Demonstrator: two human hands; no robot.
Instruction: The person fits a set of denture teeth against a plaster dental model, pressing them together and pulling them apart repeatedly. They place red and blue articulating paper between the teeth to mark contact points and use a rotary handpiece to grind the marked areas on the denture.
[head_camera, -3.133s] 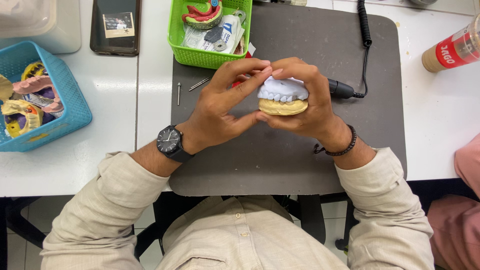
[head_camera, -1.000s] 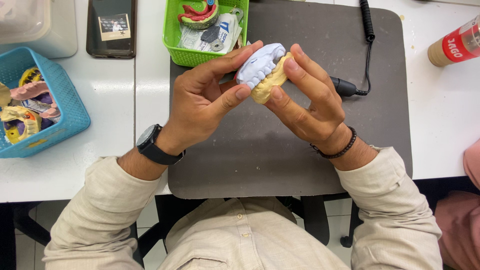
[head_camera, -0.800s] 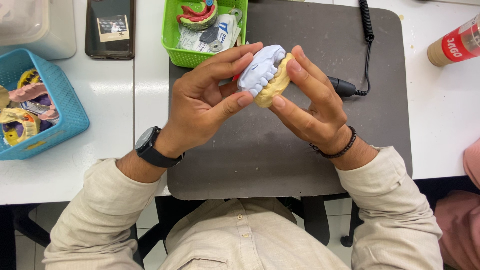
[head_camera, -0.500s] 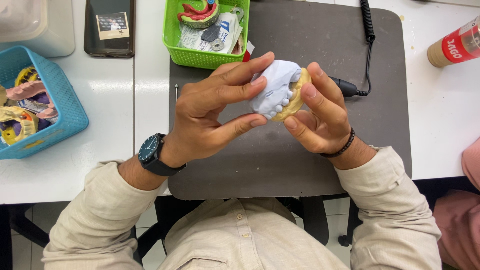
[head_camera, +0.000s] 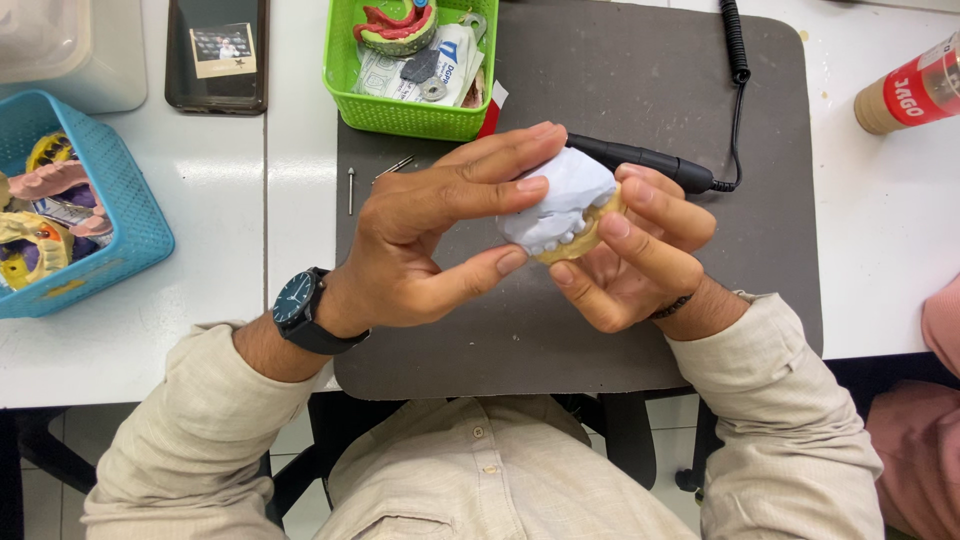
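Note:
Both my hands hold a dental cast pair above the dark grey mat (head_camera: 640, 90): a pale blue-white plaster jaw model (head_camera: 562, 200) seated against a yellow plaster jaw model (head_camera: 572, 243). My left hand (head_camera: 430, 235), with a black wristwatch on its wrist, pinches the white model between thumb and fingers. From the right, my right hand (head_camera: 630, 255) cups the yellow model, fingers curled round its edge. A black handpiece (head_camera: 650, 165) lies on the mat just behind my right fingers.
A green basket (head_camera: 400, 110) with a red-and-green jaw model and packets stands at the back. A blue basket (head_camera: 120, 210) of dental models sits at the left, a phone (head_camera: 215, 55) behind it. Two small metal burs (head_camera: 352, 190) lie by the mat's edge. A red-labelled cardboard tube (head_camera: 915, 90) lies at the right.
The cast pair has been turned in my hands, from tilted on edge to lying more level, and lowered a little toward me. My left thumb has shifted under the white model.

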